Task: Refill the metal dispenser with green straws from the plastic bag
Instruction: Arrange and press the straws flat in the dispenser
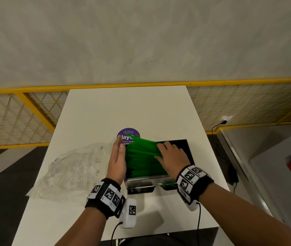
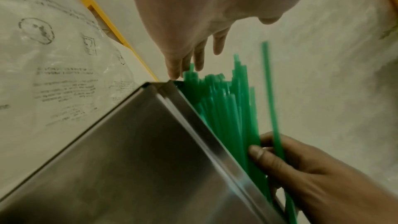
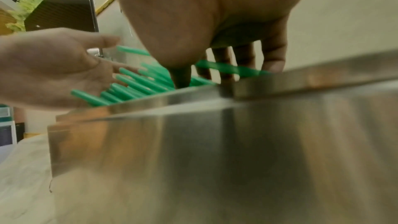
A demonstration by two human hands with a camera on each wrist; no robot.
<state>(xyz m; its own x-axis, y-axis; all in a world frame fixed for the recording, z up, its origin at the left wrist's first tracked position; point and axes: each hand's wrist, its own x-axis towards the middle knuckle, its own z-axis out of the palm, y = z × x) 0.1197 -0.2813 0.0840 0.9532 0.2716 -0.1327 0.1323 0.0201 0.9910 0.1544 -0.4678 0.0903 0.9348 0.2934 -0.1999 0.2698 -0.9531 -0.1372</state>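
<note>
White table (image 1: 105, 107); yellow mesh railing (image 1: 16, 112); grey floor (image 1: 141, 32).

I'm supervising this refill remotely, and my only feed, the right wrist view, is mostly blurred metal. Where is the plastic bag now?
Observer: The plastic bag lies crumpled on the white table, to the left of the metal dispenser.
Operator: Anything in the front tray?
Observer: Yes, a few green straws sit at the right end of the front tray.
Operator: Does the pile fill the bin?
Observer: No. The green pile covers the left and middle of the bin. Beyond the right hand, the interior looks dark, with no straws showing.
</note>
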